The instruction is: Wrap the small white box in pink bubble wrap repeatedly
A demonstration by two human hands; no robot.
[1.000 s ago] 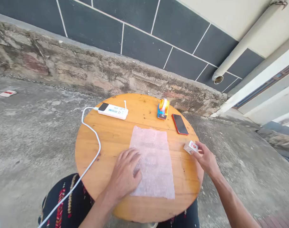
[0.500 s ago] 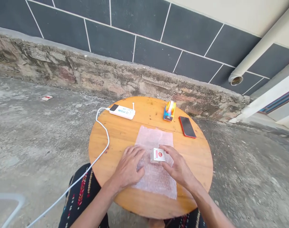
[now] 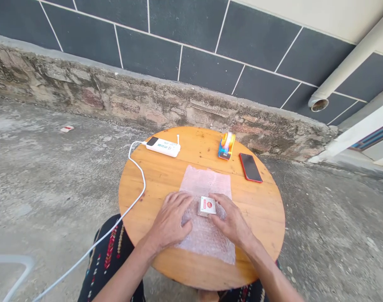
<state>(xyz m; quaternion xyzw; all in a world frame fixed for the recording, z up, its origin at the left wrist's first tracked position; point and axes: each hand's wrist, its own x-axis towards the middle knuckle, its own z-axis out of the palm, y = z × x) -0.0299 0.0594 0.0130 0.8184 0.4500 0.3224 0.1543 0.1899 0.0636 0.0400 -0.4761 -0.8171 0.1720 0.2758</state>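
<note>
A small white box [image 3: 207, 205] with red print lies near the middle of a pinkish sheet of bubble wrap [image 3: 207, 180]. My right hand [image 3: 231, 220] is at the box's right side, thumb at the near corner and fingers at the far one, gripping it. My left hand [image 3: 171, 220] rests palm down with its fingers stretched out, over the left edge of the wrap. It holds nothing and is apart from the box.
On the round wooden table [image 3: 147, 176] stand a white power bank [image 3: 163, 147] with a cable [image 3: 143, 176], a yellow-and-blue tape dispenser [image 3: 226, 147] and a red-edged phone [image 3: 250, 167]. A stone-footed wall [image 3: 141, 100] rises behind.
My right hand has shifted the small box slightly left, and it now appears to sit lower on the wrap. My left hand has barely moved. The view has turned a little.
</note>
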